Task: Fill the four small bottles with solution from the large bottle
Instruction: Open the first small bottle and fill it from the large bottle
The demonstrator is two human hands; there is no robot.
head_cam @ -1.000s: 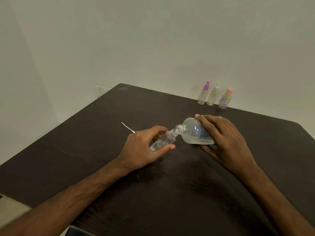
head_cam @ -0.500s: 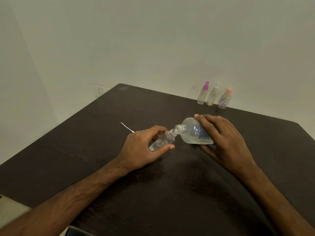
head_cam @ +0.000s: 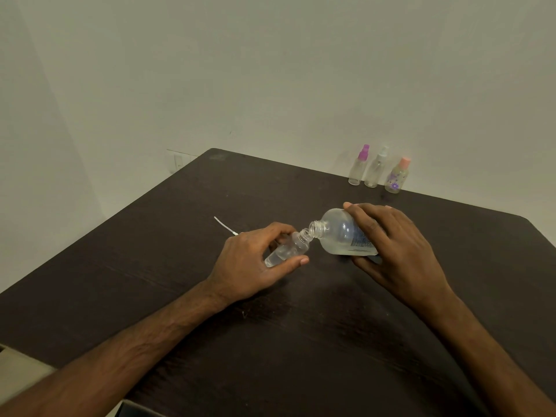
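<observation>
Tabletop (head_cam: 150,281): dark wood, fills lower frame, far corner meets wall at upper centre.

Right hand (head_cam: 397,251), centre-right: curled round large bottle (head_cam: 337,233), gripping its body from above. Bottle uncapped, tipped nearly flat, neck pointing left so liquid runs to the mouth.

Left hand (head_cam: 249,263), centre: fingers + thumb wrapped round small bottle (head_cam: 288,251). Held slanted, mouth up-right against the large neck, prob. to limit spill. Clear liquid pooled at its low end; part full, by my read.

Upper right by wall: purple-cap bottle (head_cam: 358,168), white-cap bottle (head_cam: 376,170), pink-cap bottle (head_cam: 397,177). Upright, in a row, well apart from the pour, so safe from knocks.

Thin white tube (head_cam: 224,225) lies left of left hand; likely a sprayer stem, set aside.
</observation>
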